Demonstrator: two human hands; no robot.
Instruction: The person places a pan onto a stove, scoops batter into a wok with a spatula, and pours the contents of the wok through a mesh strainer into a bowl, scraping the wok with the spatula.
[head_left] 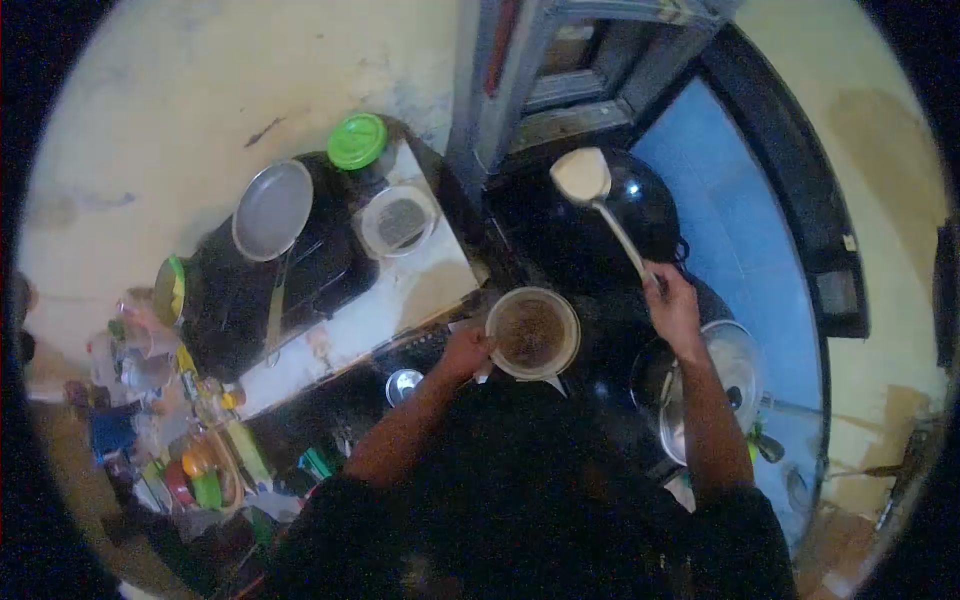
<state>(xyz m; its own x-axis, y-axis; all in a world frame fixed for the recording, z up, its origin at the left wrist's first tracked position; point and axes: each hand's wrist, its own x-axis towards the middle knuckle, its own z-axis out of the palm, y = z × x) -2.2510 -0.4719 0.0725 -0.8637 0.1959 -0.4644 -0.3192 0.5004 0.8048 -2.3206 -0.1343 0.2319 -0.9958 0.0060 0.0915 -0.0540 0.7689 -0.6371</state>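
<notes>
My right hand [673,310] is closed around the long handle of a metal spatula [620,232]. Its broad, pale blade is over a large black wok [648,205]. At the near side of the wok, my left hand [467,352] grips the edge of a round, pale-rimmed strainer [533,335]. The inside of the strainer looks brown and speckled; whether anything lies in it I cannot tell. Below my right forearm is a round metal lid [735,375], partly hidden by the arm.
A frying pan [273,212] rests on a dark stove at the left. On the white counter [430,285] are a white container [397,222] and a green-lidded jar [357,141]. Bottles and packets crowd the lower left. Blue tiles [715,180] and a window frame border the wok.
</notes>
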